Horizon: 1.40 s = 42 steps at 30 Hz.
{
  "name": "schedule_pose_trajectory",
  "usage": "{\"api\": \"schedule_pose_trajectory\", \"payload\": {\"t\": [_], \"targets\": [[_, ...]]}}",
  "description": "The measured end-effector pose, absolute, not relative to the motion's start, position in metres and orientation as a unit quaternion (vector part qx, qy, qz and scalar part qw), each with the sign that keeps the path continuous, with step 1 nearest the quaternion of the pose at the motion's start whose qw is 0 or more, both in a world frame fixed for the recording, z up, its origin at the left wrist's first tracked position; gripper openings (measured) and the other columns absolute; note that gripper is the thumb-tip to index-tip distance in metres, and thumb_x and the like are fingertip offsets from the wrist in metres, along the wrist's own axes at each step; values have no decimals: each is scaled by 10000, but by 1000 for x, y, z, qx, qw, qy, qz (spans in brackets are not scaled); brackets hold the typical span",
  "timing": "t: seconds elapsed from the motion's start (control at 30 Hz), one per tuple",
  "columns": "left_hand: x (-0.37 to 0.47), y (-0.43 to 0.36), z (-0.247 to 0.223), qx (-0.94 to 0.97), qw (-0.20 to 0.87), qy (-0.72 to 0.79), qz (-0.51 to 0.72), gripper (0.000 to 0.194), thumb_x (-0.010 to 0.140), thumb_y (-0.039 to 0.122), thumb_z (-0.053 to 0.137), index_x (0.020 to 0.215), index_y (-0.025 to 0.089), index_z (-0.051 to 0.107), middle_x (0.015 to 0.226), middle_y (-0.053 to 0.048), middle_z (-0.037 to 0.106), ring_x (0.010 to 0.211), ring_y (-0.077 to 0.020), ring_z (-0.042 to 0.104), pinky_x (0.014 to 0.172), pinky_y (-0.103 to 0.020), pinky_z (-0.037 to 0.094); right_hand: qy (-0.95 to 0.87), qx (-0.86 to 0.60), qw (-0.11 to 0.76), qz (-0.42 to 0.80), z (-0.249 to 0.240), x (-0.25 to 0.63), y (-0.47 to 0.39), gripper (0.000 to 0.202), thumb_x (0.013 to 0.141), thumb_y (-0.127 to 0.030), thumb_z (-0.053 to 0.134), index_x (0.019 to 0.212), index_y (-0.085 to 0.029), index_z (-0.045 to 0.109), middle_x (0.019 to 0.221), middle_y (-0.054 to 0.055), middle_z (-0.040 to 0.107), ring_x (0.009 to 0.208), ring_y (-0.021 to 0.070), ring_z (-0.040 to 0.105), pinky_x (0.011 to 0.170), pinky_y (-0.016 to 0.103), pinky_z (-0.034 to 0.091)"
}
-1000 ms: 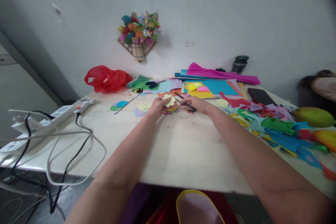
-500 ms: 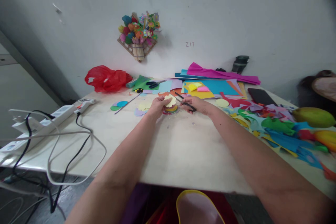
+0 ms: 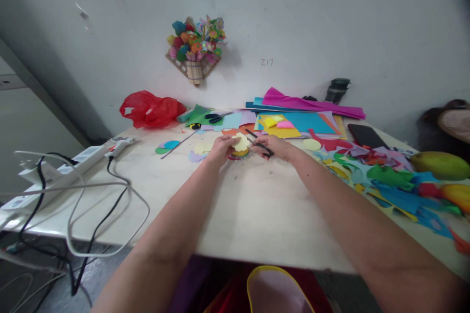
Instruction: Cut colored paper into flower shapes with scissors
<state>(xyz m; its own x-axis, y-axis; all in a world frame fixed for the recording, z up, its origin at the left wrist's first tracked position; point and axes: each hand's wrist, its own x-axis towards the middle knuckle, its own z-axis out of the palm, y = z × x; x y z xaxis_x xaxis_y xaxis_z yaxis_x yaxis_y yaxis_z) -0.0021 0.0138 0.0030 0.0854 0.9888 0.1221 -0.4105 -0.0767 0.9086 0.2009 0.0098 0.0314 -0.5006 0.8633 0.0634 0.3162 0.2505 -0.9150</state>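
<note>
In my left hand is a pale yellow paper flower with a scalloped edge, pinched by its left side. My right hand is closed round a pair of dark scissors; their blades point up and left, parted, near the flower's right edge. Below the flower a round stack of coloured pieces lies on the table, partly covered. Left of my left hand are pale yellow and lilac paper cut-outs. Another pair of scissors rests on green paper further back.
Paper sheets and a magenta roll lie at the back. Coloured scraps, a dark phone and a green-yellow fruit are on the right. A red plastic bag, a power strip and loose cables occupy the left.
The paper flower has turned slightly in my left hand and sits a little further right, nearer the scissors. My right hand has barely moved.
</note>
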Motion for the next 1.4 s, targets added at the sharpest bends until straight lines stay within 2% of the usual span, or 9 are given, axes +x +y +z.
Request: {"api": "schedule_pose_trajectory", "payload": {"t": [0.33,0.5,0.87,1.07,1.23,1.4], "targets": [[-1,13,5,423,594,329,600,368,470,250,916,531,137,571,562,-36,633,515,-112,569,476,-223,415,-727,-409,304,460,30,198,9,258,754,-330,788,817,-133,633,515,-43,548,397,75,481,383,195,404],[-1,15,3,414,595,339,600,313,513,230,900,620,124,625,629,-48,669,586,-141,625,545,-245,469,-718,-420,306,462,34,195,3,246,760,-303,792,830,-136,627,515,-47,550,401,74,481,387,191,410],[-1,14,5,410,603,330,600,300,558,220,882,603,127,600,626,-49,658,599,-148,630,605,-271,489,-715,-420,313,463,34,193,3,214,771,-269,786,815,-148,615,498,-61,534,386,69,465,384,187,410],[-3,12,5,433,604,319,588,332,514,247,891,573,139,583,615,-38,661,576,-136,610,586,-259,486,-723,-426,282,464,38,194,0,222,802,-309,747,823,-151,594,528,-37,576,406,80,513,351,174,345],[-5,12,3,448,593,328,583,310,532,249,879,562,138,591,580,-28,628,519,-106,545,528,-241,437,-741,-417,271,452,35,196,2,236,800,-340,733,810,-148,597,544,-24,590,406,81,530,339,169,298],[-4,12,3,451,591,330,581,300,561,234,866,565,139,582,572,-21,605,525,-107,543,513,-236,409,-733,-421,276,458,34,195,3,223,782,-325,740,788,-151,600,534,-18,592,393,83,526,332,174,284]]}}
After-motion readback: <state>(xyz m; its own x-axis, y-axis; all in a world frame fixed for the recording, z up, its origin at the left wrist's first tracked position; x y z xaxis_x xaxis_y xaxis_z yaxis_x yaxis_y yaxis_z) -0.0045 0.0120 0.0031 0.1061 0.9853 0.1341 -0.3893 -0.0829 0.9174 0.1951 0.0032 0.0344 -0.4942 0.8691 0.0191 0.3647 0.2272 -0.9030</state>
